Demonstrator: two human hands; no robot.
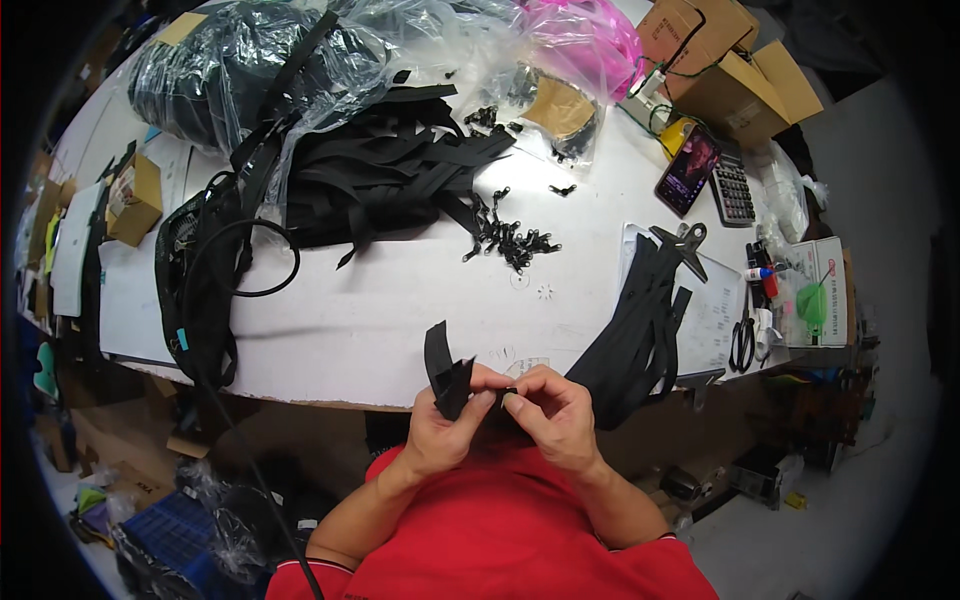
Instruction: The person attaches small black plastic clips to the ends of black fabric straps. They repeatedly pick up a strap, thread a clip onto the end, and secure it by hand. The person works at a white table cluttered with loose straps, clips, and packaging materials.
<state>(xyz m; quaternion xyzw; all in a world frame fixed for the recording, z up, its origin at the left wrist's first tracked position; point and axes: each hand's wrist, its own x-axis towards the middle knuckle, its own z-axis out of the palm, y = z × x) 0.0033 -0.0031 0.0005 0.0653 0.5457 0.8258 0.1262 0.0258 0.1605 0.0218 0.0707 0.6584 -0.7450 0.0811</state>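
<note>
Just off the table's near edge, my left hand (442, 430) is closed around a black zipper tape (453, 388), its folded end sticking up past the fingers. My right hand (555, 415) meets it fingertip to fingertip, pinching a tiny dark piece, probably a zipper slider, mostly hidden by the fingers. Beyond the hands lies a loose pile of small black zipper sliders (515, 240). A bundle of black zipper tapes (635, 340) hangs over the edge to the right of my right hand. A larger heap of black tapes (370, 180) is farther back on the left.
Clear plastic bags (250, 60) fill the back left. At right are a metal clip (685, 245), a phone (688, 170), a calculator (735, 190), scissors (741, 344) and cardboard boxes (745, 90). A black cable (240, 440) runs down at left across a black mesh bag (195, 260).
</note>
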